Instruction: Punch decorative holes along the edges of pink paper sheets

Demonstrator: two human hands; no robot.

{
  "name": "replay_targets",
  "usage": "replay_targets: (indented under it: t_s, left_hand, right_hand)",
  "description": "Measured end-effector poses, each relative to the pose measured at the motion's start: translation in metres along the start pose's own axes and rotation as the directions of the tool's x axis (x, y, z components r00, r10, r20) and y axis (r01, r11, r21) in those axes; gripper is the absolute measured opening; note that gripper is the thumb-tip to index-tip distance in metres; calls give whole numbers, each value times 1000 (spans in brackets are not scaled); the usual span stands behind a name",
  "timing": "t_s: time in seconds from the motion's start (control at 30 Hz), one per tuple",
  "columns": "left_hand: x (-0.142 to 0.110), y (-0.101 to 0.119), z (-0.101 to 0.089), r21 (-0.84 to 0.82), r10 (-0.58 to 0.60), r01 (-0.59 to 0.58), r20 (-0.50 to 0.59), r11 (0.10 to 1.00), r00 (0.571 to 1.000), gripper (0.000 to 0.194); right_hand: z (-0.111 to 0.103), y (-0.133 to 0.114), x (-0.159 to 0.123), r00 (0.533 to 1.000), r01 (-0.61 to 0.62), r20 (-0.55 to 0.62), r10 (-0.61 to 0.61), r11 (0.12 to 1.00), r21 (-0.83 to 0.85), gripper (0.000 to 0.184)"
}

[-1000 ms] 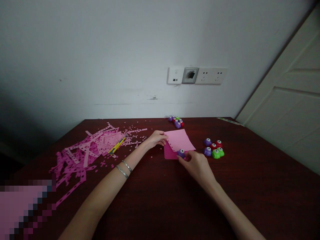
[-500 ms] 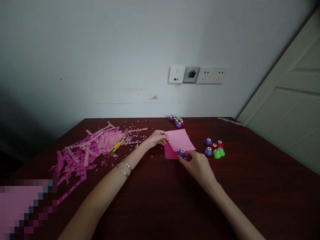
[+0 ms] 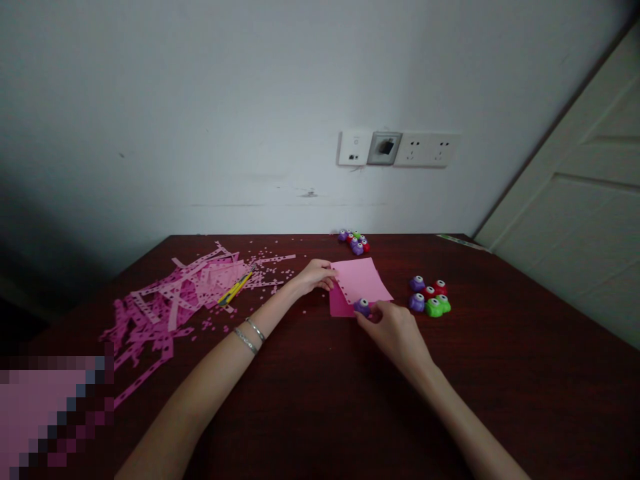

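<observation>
A light pink sheet of paper [image 3: 360, 277] with a row of small punched holes along its left side lies over a darker pink sheet [image 3: 341, 308]. Its left edge is pinched by my left hand [image 3: 316, 277], whose fingertips are partly hidden. At the front edge, a purple craft punch [image 3: 363, 307] with a white-ringed top sits in the grip of my right hand [image 3: 397, 327], thumb and fingers closed around it. Whether the punch is pressed down I cannot tell. To the right stands a group of purple, red and green craft punches [image 3: 433, 307].
Punched pink paper strips [image 3: 170, 293] and confetti cover the table's left part, with a yellow cutter or pen [image 3: 235, 290] on them. More small punches [image 3: 356, 247] stand near the wall. A patterned strip [image 3: 463, 243] lies at the back right. Wall sockets [image 3: 420, 150] are above.
Both hands, the paper and the punch keep almost the same places. The view has shifted very slightly.
</observation>
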State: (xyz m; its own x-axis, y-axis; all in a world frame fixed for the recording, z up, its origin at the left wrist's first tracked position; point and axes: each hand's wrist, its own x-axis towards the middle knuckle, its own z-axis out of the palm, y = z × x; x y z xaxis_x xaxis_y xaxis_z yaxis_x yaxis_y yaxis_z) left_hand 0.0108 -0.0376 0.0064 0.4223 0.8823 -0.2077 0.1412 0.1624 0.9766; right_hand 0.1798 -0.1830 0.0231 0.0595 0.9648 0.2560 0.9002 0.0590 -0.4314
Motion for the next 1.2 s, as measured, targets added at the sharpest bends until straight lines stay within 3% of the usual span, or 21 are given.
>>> replay_targets:
  t_s: [1.2]
  left_hand:
    - [-2,3,1,2,-18,18,-23,1000,1000,11]
  right_hand:
    - [0,2,1,1000,-12,-2,12,998,-66,21]
